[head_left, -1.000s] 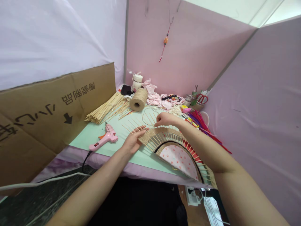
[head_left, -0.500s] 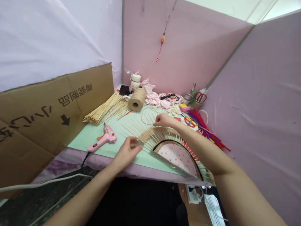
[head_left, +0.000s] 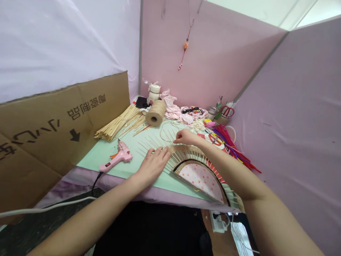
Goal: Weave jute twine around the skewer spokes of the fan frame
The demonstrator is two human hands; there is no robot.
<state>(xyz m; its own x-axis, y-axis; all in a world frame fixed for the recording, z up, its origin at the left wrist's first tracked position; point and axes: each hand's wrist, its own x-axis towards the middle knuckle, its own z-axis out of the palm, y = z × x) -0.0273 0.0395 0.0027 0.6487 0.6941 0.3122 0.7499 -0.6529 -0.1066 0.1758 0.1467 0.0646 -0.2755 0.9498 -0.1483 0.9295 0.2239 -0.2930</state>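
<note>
A half-round fan frame of thin sticks (head_left: 200, 179) lies on the table, with spotted white fabric at its middle and woven twine among the sticks. My left hand (head_left: 154, 164) rests flat over the left sticks and the woven band, fingers spread. At the top of the frame, my right hand (head_left: 183, 137) has its fingers pinched together at the weave's outer edge; what lies between them is too small to make out. Loose twine (head_left: 163, 132) runs from near that hand towards the twine spool (head_left: 156, 113) behind.
A pink glue gun (head_left: 117, 157) lies at the left, its cord over the table edge. Behind it are bundled sticks (head_left: 117, 124) and a cardboard panel (head_left: 66, 124). Scissors (head_left: 216, 139) and coloured pipe cleaners (head_left: 231, 144) lie at the right.
My left hand has moved right and forward from the frame's left edge onto the sticks, its fingers now spread flat. My right hand has stayed almost in place.
</note>
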